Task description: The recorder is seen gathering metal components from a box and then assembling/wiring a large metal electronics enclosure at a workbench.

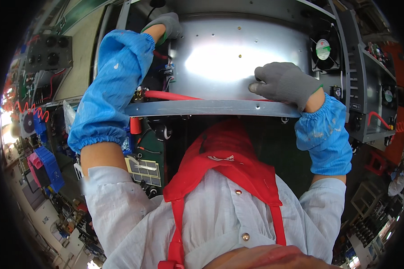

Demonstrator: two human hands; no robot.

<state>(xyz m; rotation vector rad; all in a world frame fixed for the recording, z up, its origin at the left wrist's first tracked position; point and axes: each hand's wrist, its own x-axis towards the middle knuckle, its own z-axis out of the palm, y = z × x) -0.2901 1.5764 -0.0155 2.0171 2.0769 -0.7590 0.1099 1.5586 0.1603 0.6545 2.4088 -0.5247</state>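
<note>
Both my hands, in grey gloves, reach into an open metal cabinet with a shiny inner panel (pixel 197 40). At the cabinet's far left wall is my left hand (pixel 168 26); its back shows, but its fingers are hidden. My right hand (pixel 283 81) is closed, knuckles up, over the near right part of the panel. Whatever its fingers may hold is out of sight. A red hose (pixel 173 95) runs along the inside of the near metal rail (pixel 202 107), its right end passing toward my right hand. Small wires with connectors (pixel 169 74) sit below my left hand.
A black fan (pixel 323 49) is mounted on the cabinet's right wall. Further right stands another metal housing (pixel 376 71). To the left lie a metal hand tool (pixel 142 165) on a sheet, blue bins (pixel 51 168) and a coiled red air hose (pixel 33 110).
</note>
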